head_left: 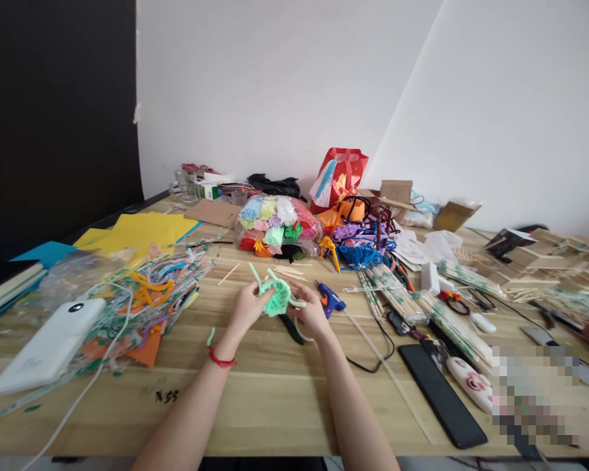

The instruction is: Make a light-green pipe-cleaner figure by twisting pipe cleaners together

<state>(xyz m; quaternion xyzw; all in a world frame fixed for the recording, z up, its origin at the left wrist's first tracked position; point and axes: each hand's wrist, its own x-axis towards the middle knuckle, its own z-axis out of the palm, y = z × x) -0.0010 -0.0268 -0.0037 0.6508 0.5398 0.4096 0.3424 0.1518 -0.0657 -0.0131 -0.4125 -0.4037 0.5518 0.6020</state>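
1. The green fuzzy piece (276, 297) is in the air above the middle of the table (255, 418), between the two hands; it has a ribbed, rounded form, and one thin green stem (254, 273) sticks out at its upper left.
2. The left hand (249, 306) has its fingers closed on the left side of this piece, with the thumb lying on the front; around the wrist is a red string (222, 359).
3. The right hand (311, 313) is at the other side, with fingers bent and partly closed, beside a pale stem (298, 303); whether they pinch this stem I cannot tell.
4. By my judgement, the step in hand is the shaping of the green piece, perhaps the arranging of its stem ends; the next move seems to call for a steady left hold and a fine, light pinch from the right, so that the soft ribs are not crushed.
5. Just beyond the hands lie some flat wooden sticks (290, 272); near the right hand is a blue glue gun (330, 299); a dark tool (291, 329) lies partly hidden below the piece.
6. Farther out, a clear bag of coloured stems (275, 226) lies behind; a heap of scraps (152, 294) and a white power bank (49, 347) are to the left; a black phone (442, 396) is to the right.
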